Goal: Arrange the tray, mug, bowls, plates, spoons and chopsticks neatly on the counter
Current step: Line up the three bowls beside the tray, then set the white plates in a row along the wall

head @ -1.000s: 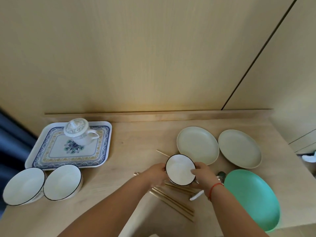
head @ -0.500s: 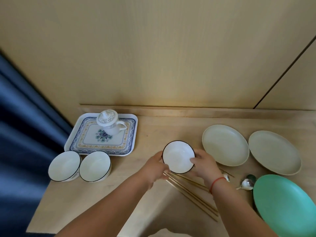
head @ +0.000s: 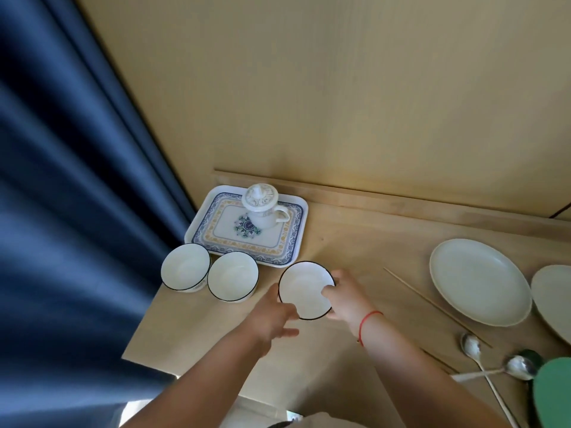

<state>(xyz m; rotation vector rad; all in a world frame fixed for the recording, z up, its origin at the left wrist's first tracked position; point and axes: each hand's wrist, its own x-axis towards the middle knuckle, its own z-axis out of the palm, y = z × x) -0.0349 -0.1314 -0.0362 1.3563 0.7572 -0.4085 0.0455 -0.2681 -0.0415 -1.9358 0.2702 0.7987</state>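
1. Surface: light wood counter with a raised wood ledge along its back. A plain beige panel wall fills the upper frame and a dark blue curtain fills the left side.
2. The patterned tray sits at centre-left against the ledge, long axis roughly along it. The lidded mug stands upright on the tray, handle pointing frame-right.
3. Two white dark-rimmed bowls sit side by side just below the tray's lower edge, mouths up, nearly touching.
4. A third bowl is at frame centre, just right of that pair and below the tray's lower right corner. Its mouth faces up toward the camera. It is round, so no long axis. Can't tell whether it is lifted or resting on the counter.
5. The right hand grips the third bowl's right rim, thumb hooked over the edge into the bowl. There is a red string on the wrist.
6. The left hand touches the third bowl's lower-left edge with fingers mostly straight and spread, not wrapped around it. It is a bit blurred.
7. Two pale plates lie flat at right. A green plate is in the lower right corner, cut by the frame.
8. One chopstick lies left of the plates, long axis running upper-left to lower-right.
9. Two spoons are at lower right with handles crossed. One has its head at upper-left and its handle running lower-right. The other has its head at right and its handle pointing left.
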